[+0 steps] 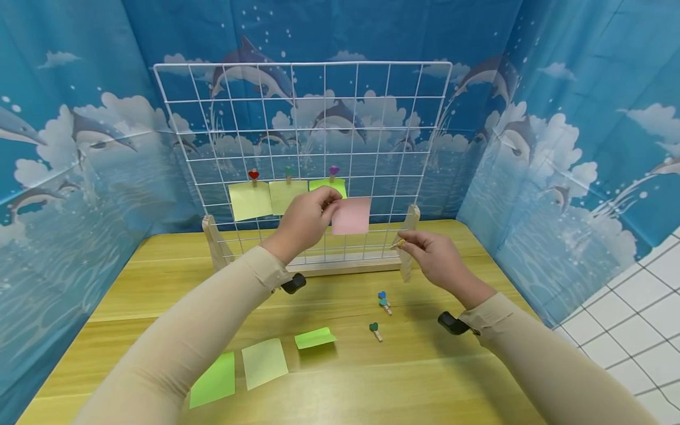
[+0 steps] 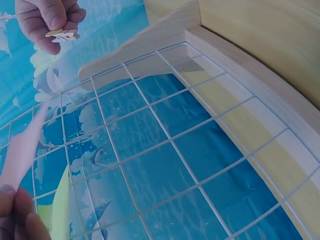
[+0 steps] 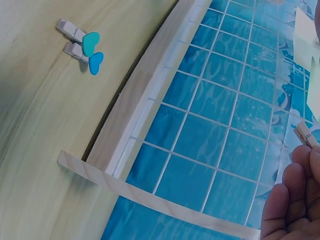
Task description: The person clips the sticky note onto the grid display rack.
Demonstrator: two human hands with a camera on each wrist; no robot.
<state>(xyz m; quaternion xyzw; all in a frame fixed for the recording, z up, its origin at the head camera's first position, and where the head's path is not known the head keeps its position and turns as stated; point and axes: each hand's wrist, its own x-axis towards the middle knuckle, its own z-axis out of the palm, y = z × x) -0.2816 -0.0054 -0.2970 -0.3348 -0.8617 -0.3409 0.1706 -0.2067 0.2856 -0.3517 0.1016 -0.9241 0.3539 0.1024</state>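
My left hand (image 1: 305,219) pinches a pink sticky note (image 1: 352,217) by its upper left corner, in front of a white wire grid panel (image 1: 303,63). In my right hand (image 1: 441,262), thumb and fingers grip a small wooden clothespin (image 2: 65,35) with a yellow heart, near the panel's right foot. Heart-topped clothespins fasten two pale yellow sticky notes (image 1: 249,202) and a bright green sticky note (image 1: 337,186) to the panel. My left fingers partly cover the green note. The left wrist view shows the pink note (image 2: 22,150) edge-on, apart from the clothespin.
On the wooden table (image 1: 425,378) lie blue- and teal-heart clothespins (image 1: 385,305) together, and a green-heart clothespin (image 1: 376,332). Nearer the front are a green sticky note (image 1: 218,381), a pale yellow one (image 1: 264,363) and a folded green one (image 1: 314,338). Wooden feet (image 1: 215,242) support the panel.
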